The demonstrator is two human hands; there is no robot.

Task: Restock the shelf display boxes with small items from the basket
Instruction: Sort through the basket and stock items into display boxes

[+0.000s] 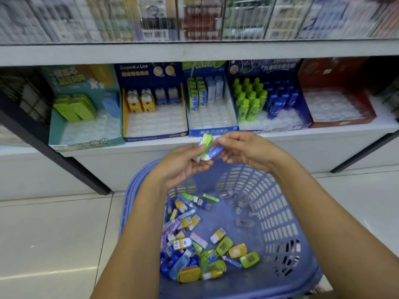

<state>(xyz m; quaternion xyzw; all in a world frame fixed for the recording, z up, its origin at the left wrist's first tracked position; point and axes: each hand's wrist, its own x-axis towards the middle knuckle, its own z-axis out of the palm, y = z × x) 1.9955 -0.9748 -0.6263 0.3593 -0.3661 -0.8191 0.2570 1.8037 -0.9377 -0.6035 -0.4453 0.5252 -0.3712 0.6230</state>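
Over the blue plastic basket (280,212) my left hand (181,167) grips a small bunch of eraser packs, one green and white (205,143). My right hand (246,149) pinches the end of a blue and white pack (216,152) in that bunch. Both hands are level with the shelf's front edge, just below the blue Kada display box (212,131), which holds green and blue packs at its back. Several loose small items (200,240) lie in the basket bottom: yellow, green, blue and purple packs.
Along the shelf stand a teal box (86,143) with green cases, a navy box (155,135) with yellow figures, a box of green and blue bottles (274,126), and a red box (343,121). A black shelf leg (71,162) slants at left. The floor is pale tile.
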